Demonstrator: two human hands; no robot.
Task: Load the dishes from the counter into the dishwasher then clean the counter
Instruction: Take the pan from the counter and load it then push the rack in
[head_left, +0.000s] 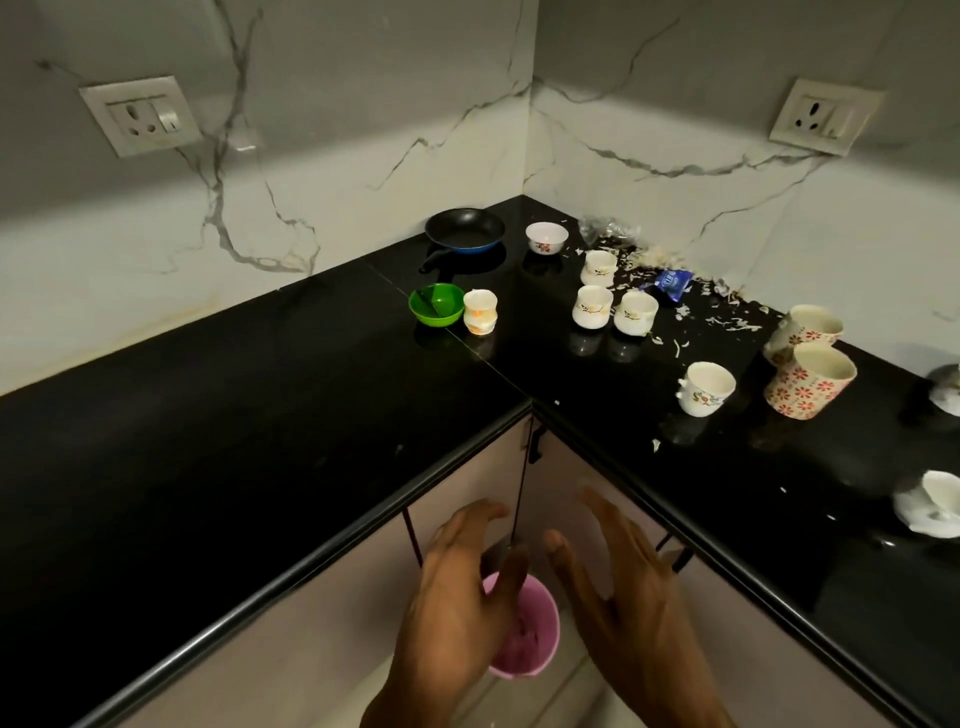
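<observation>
Both hands' grip spread, empty; left hand (457, 587) half-hides pink bucket (524, 631); right hand (631, 587) beside.

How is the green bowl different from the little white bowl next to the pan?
The green bowl is plain green and wider; the white bowl is white with a small flower pattern on its side. The green bowl has something dark lying inside it; the white bowl looks empty. Both stand upright on the black counter.

Head camera, looking down, facing counter (260, 415) corner from close.
</observation>
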